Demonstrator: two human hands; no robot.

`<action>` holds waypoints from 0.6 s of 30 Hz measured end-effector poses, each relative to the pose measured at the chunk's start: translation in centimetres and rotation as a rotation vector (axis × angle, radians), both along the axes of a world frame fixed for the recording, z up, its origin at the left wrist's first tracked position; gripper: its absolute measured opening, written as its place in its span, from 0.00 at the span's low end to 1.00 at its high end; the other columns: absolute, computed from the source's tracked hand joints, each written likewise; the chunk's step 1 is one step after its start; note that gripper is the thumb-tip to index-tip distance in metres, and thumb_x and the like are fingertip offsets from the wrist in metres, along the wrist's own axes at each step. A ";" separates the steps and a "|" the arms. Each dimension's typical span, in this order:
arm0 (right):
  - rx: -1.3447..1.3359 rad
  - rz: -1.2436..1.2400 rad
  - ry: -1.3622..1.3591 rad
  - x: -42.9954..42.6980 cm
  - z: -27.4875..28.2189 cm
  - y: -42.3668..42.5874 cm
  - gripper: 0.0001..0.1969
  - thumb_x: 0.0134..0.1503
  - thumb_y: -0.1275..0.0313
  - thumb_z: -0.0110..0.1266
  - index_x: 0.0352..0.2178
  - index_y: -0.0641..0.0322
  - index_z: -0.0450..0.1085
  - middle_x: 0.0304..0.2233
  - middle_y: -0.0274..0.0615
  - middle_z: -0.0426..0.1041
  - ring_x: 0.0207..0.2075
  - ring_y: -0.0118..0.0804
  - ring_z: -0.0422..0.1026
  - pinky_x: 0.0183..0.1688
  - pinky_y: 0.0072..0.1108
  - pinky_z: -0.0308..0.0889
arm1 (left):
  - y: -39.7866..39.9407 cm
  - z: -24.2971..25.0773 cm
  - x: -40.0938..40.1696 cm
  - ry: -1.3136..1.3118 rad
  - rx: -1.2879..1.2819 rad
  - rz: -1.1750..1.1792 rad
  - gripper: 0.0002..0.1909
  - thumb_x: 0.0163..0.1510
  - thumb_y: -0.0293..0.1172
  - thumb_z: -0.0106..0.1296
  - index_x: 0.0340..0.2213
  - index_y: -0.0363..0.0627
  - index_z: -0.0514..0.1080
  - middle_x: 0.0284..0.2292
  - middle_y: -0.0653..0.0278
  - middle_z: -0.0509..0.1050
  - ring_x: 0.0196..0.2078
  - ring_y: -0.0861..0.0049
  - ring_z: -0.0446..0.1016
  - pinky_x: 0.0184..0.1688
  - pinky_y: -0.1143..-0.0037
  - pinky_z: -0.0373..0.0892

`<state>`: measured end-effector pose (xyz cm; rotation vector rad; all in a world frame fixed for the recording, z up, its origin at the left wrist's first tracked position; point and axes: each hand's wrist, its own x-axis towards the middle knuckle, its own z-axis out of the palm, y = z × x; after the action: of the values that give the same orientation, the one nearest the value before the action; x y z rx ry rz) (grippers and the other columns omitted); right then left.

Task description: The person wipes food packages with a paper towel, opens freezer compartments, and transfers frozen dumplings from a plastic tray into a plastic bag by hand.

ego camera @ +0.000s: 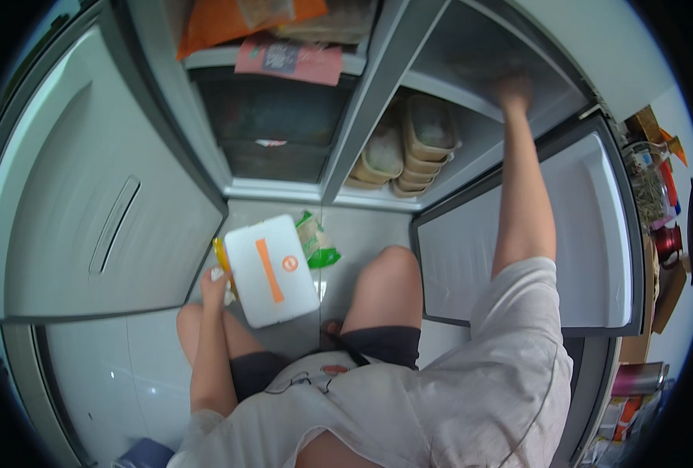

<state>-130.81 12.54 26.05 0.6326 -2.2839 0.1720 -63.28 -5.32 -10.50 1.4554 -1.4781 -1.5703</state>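
Note:
My left hand (214, 285) is low at the left edge of a white lidded box (288, 292) with an orange strip, on the floor before the open fridge. It grips a white, crumpled piece, perhaps cloth or tissue, beside a yellow package (221, 255). A green and clear plastic food bag (317, 241) lies at the box's right side. My right hand (515, 92) reaches into the upper right compartment, blurred against its inner wall; its fingers are unclear. Below it, tan food containers (422, 153) with clear lids are stacked in the fridge.
The left fridge door (112, 193) and right fridge door (527, 234) stand wide to either side. An orange bag (229, 23) and a pink packet (299, 61) rest on the upper left shelf, above dark drawers (276, 117). Assorted goods crowd the far right beyond the door.

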 end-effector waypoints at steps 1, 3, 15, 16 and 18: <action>-0.055 0.152 0.167 -0.7 -0.2 1.0 0.21 0.52 0.57 0.45 0.34 0.68 0.67 0.36 0.54 0.70 0.39 0.51 0.69 0.41 0.31 0.63 | 0.0 0.9 -0.4 -0.015 -0.011 -0.018 0.14 0.41 0.25 0.56 0.32 0.33 0.69 0.26 0.61 0.73 0.25 0.80 0.69 0.27 0.80 0.66; -0.799 0.490 -0.071 13.3 1.8 -3.2 0.16 0.53 0.64 0.45 0.32 0.71 0.65 0.30 0.55 0.71 0.33 0.50 0.70 0.38 0.31 0.62 | 0.8 3.6 3.1 -0.053 0.002 0.075 0.17 0.41 0.29 0.57 0.34 0.35 0.70 0.27 0.63 0.73 0.27 0.81 0.69 0.29 0.81 0.65; -0.895 0.627 -1.556 36.6 -15.3 0.0 0.11 0.56 0.65 0.47 0.35 0.63 0.64 0.31 0.37 0.69 0.30 0.25 0.70 0.27 0.15 0.66 | 5.4 11.3 -4.1 0.272 0.324 -0.174 0.13 0.49 0.34 0.51 0.33 0.37 0.71 0.28 0.66 0.72 0.29 0.83 0.68 0.31 0.83 0.64; -0.771 0.484 -1.728 38.8 -17.2 -1.5 0.12 0.56 0.65 0.46 0.36 0.63 0.63 0.29 0.36 0.68 0.27 0.25 0.70 0.20 0.14 0.66 | 5.7 11.1 -4.0 0.299 0.357 -0.193 0.12 0.49 0.34 0.51 0.33 0.37 0.71 0.29 0.66 0.72 0.29 0.83 0.68 0.31 0.83 0.64; -0.958 0.467 -1.967 39.9 -25.5 -4.5 0.13 0.56 0.69 0.44 0.40 0.67 0.59 0.34 0.44 0.67 0.29 0.35 0.71 0.29 0.23 0.73 | 6.2 9.9 -4.2 0.316 0.348 -0.068 0.13 0.50 0.33 0.51 0.34 0.37 0.70 0.30 0.65 0.72 0.30 0.83 0.68 0.32 0.83 0.64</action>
<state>-90.89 8.00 0.58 0.3624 -2.8261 2.9433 -67.44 0.92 -0.62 1.2654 -1.1225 -2.0693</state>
